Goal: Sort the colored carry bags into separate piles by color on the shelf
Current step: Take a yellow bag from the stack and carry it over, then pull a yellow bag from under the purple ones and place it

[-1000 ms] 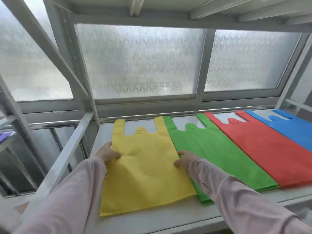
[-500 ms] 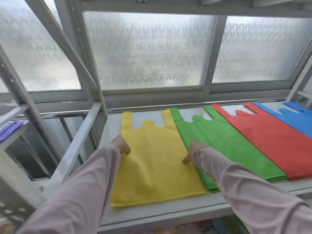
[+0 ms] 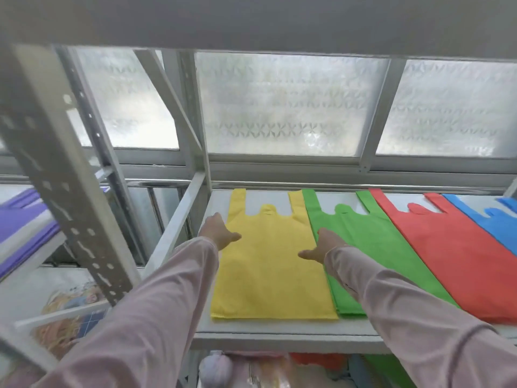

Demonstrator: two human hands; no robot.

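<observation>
- We see the blue bag [image 3: 500,221] cut off at the right; our right sleeve [image 3: 405,303] hides part of the green bag [image 3: 372,247].
- Our left hand [image 3: 219,232] and right hand [image 3: 321,246] stretch out flat, fingers released, at the side edges of the yellow bag [image 3: 268,270] on the shelf [image 3: 279,330].

Frosted patterned window panes [image 3: 282,107] glow with daylight behind a grey metal rack [image 3: 197,127], its perforated upright [image 3: 64,175] slanting at left

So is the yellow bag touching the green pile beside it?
Touching. In the head view the yellow bag lies right against the green pile, with no shelf showing between them.
</observation>
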